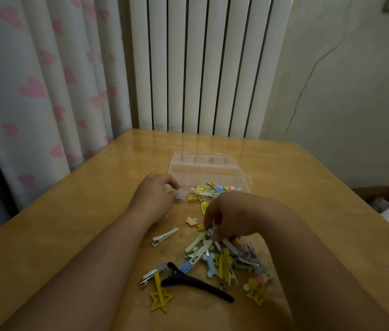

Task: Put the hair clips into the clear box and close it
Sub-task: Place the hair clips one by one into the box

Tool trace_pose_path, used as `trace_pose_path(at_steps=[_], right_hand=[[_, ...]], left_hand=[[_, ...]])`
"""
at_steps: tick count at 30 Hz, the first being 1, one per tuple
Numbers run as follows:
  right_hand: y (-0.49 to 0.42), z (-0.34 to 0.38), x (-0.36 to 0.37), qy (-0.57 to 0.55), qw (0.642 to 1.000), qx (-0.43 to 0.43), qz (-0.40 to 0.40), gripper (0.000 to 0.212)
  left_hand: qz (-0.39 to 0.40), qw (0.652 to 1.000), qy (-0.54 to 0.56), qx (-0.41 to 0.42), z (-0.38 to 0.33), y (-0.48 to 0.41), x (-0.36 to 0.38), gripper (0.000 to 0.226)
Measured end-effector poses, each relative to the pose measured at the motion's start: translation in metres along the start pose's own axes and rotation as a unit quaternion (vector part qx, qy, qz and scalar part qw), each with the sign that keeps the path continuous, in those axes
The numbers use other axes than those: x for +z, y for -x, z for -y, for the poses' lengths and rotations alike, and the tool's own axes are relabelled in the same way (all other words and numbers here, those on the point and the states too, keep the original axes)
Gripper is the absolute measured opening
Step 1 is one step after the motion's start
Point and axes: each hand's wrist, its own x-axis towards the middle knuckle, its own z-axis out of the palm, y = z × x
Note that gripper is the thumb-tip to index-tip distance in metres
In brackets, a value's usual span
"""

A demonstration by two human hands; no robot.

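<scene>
Wooden table (pixel 69 230) before white radiator (pixel 203 68) and heart-print curtain (pixel 33 87). Clear box (pixel 209 173), lid open, holds several clips along its near edge. Loose hair clips (pixel 222 256) heaped nearer, black clip (pixel 195 283) among them. Left hand (pixel 152 199) grips the box's near-left corner. Right hand (pixel 231 218), fingers curled down, pinches clips atop the heap.

The open box (pixel 209 172) sits mid-tabletop (pixel 69 223) toward the far edge, some clips (pixel 212 188) in it; the loose clip pile (pixel 217 256) lies nearer the near edge.
</scene>
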Motion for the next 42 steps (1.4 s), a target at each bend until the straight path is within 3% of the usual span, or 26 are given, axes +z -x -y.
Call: trace_pose_path(at_steps=[8, 14, 20, 22, 24, 27, 29, 36, 39, 42], right_hand=[[0.003, -0.004, -0.003, -0.091, 0.995, -0.019, -0.030, 0.014], [0.008, -0.011, -0.011, -0.166, 0.978, -0.021, -0.128, 0.006], [0.004, -0.022, -0.017, -0.305, 0.893, 0.007, -0.331, 0.005], [-0.006, -0.024, -0.015, -0.311, 0.855, 0.020, -0.415, 0.009], [-0.017, -0.024, -0.010, -0.295, 0.839, 0.027, -0.456, 0.011], [-0.032, -0.026, -0.002, -0.234, 0.882, 0.040, -0.407, 0.012], [-0.033, -0.028, 0.000, -0.191, 0.913, 0.055, -0.357, 0.024], [-0.018, -0.030, -0.005, -0.218, 0.885, 0.033, -0.411, 0.015], [-0.009, -0.025, -0.005, -0.193, 0.909, 0.022, -0.369, 0.011], [-0.005, -0.015, -0.002, -0.143, 0.955, 0.003, -0.262, 0.019]], left_hand=[[0.001, 1.000, 0.006, -0.002, -0.001, 0.001, -0.001, 0.009], [0.000, 1.000, 0.009, -0.008, -0.001, 0.001, -0.001, 0.009], [0.002, 1.000, 0.016, -0.005, -0.002, 0.001, -0.002, 0.007], [0.002, 1.000, 0.016, -0.005, -0.002, 0.002, -0.002, 0.007], [0.002, 1.000, 0.014, -0.003, -0.002, 0.002, -0.002, 0.008], [0.005, 1.000, 0.012, -0.003, -0.002, 0.002, -0.002, 0.009], [0.007, 1.000, 0.013, -0.003, -0.002, 0.002, -0.002, 0.009], [0.005, 1.000, 0.009, -0.003, -0.001, 0.001, -0.003, 0.007], [0.004, 1.000, 0.004, -0.001, -0.001, 0.001, -0.003, 0.008], [0.005, 1.000, 0.006, 0.000, -0.002, 0.002, -0.003, 0.008]])
